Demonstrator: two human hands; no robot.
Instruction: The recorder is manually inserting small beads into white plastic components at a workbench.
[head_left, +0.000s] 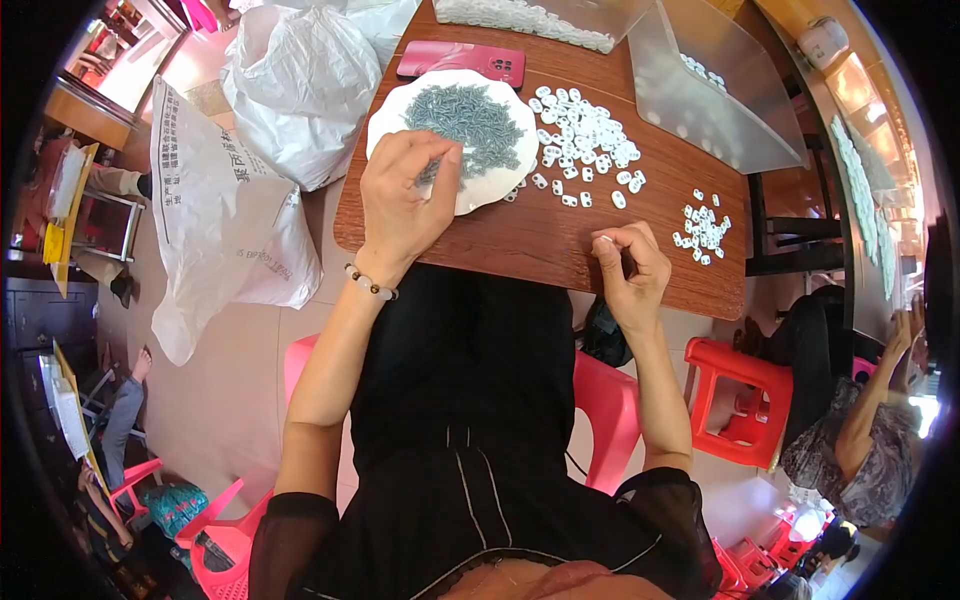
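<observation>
A white scalloped plate (390,105) on the wooden table (530,240) holds a heap of small grey screws (470,125). Over the plate's near side is my left hand (408,185), thumb and forefinger pinched together. Whatever they grip, if anything, is too small to make out. By the table's front edge my right hand (635,270) is closed, with a small white plastic piece (606,239) showing at its fingertips. White two-holed plastic pieces (590,130) lie loose beside the plate. A smaller group of such pieces (704,232) sits to the right of my right hand.
Behind the plate lies a red phone (465,62). Translucent bins (715,95) with more white pieces stand at the back and right. White sacks (225,210) are on the floor at left. A red stool (740,395) and another person (860,440) are at right.
</observation>
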